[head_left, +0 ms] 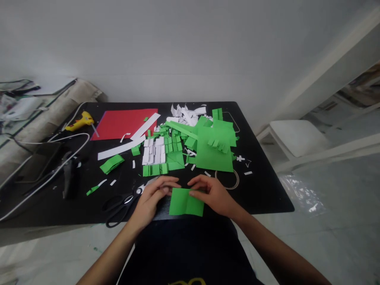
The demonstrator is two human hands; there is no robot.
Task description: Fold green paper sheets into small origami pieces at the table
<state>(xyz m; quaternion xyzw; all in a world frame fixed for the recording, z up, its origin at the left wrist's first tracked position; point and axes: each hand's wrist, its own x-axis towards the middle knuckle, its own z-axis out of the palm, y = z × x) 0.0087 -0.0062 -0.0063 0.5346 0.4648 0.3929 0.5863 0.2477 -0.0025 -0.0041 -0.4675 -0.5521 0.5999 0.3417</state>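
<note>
A small green piece of paper with a crease down its middle is at the table's front edge. My right hand grips its upper right part, the thumb on the front face and the fingers curled behind. At the paper's upper left corner, my left hand has its thumb and fingers drawn together; its exact hold is partly hidden. Black-handled scissors lie beside my left hand, blades partly under it. Beyond my hands are folded white paper strips, folded green strips and a larger green sheet.
A red sheet lies at the back left near a yellow glue gun. White scraps are heaped at the back. A white cable crosses the left side. A white stool stands right of the black table.
</note>
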